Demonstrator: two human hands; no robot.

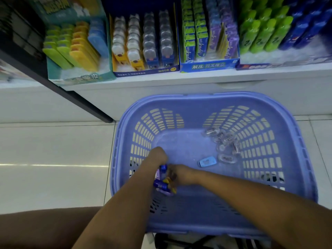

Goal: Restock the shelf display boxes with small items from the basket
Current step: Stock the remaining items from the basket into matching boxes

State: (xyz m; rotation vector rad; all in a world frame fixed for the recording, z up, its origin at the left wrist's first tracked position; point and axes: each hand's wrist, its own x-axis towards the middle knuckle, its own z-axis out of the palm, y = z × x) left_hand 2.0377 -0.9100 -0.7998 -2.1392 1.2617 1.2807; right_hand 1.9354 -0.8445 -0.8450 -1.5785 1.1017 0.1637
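1. Pale floor tiles [53, 159] and a white shelf [179, 81] across the top of the frame form the setting. On the shelf stand a teal cardboard display box [79, 76], a dark-blue cardboard display box [145, 71] of bear-topped pieces, and a bright-blue cardboard display box [208, 65].
2. Lilac slotted plastic basket [296, 141], lower centre of the frame, on the floor before the shelf.
3. Left hand [158, 157] and right hand [181, 174] meet at the basket's left inner wall. Both curl their fingers round a bundle of small blue-and-yellow plastic items [161, 186].
4. Loose clear blister-packed items [222, 142] and one pale-blue flat item [206, 161] lie on the basket floor right of centre, well apart from the hands.
5. Handling, as a judgement: the pieces look light, rigid and smooth, so several gathered at once may slip. Each is best taken by its long flat sides, and the clear shells should not be squeezed hard.
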